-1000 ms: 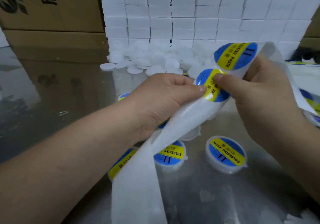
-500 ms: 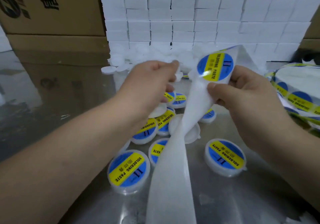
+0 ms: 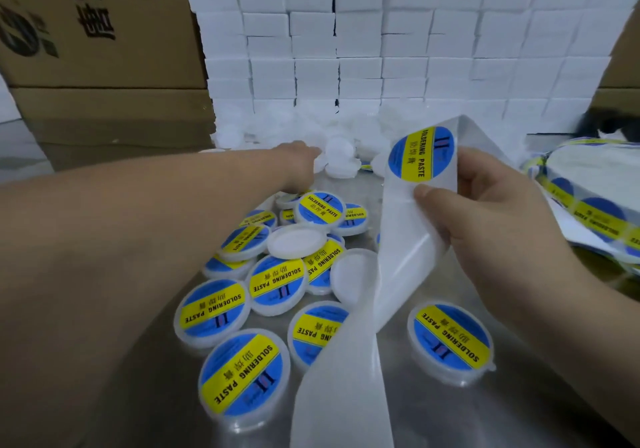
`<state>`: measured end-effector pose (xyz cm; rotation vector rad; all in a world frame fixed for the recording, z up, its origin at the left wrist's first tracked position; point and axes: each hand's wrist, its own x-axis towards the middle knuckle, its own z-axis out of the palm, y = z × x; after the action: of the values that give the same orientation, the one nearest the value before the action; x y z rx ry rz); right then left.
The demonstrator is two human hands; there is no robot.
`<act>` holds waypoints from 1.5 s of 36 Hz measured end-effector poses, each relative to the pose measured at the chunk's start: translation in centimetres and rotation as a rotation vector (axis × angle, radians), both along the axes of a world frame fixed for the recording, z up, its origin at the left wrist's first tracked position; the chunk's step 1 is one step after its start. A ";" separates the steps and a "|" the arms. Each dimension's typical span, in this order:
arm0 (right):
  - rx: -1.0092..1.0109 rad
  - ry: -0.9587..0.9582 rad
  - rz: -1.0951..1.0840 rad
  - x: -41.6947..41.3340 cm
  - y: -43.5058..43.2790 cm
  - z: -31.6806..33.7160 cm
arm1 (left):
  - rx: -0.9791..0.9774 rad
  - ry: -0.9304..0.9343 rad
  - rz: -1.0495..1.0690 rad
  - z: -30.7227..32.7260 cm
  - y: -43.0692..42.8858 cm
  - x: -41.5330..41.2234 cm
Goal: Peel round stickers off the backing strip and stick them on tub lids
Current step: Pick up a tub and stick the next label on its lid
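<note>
My right hand [image 3: 485,212] pinches the white backing strip [image 3: 398,239], thumb just under a round blue-and-yellow "soldering paste" sticker [image 3: 420,153] that sits on the strip's raised end. The bare strip trails down to the front edge. My left hand [image 3: 294,160] is stretched forward, its fingertips against the pile of blank white lids [image 3: 341,156] at the back; its grip is hidden. Several stickered tubs [image 3: 244,378] lie below my left arm, with one more stickered tub [image 3: 450,342] apart on the right. Two blank lids [image 3: 296,239] lie among them.
A loose coil of sticker strip [image 3: 588,184] lies at the right edge. A wall of white blocks [image 3: 381,49] stands behind the lid pile. Cardboard boxes [image 3: 104,32] fill the back left. The metal table [image 3: 467,420] shows bare at front right.
My left hand left the strip and reached forward from the stickered tubs to the blank lid pile. The sticker I was peeling a second ago is off the strip; my right hand stayed put.
</note>
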<state>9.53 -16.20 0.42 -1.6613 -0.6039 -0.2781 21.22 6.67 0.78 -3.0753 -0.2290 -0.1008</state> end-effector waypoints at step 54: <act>-0.033 -0.005 0.091 -1.0 0.4 0.3 | -0.998 -0.691 -0.262 1.3 -9.0 -17.1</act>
<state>8.52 -15.84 0.72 -1.6596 -0.6895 -0.2073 4.09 -2.37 2.04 -3.8407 0.1758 -1.4863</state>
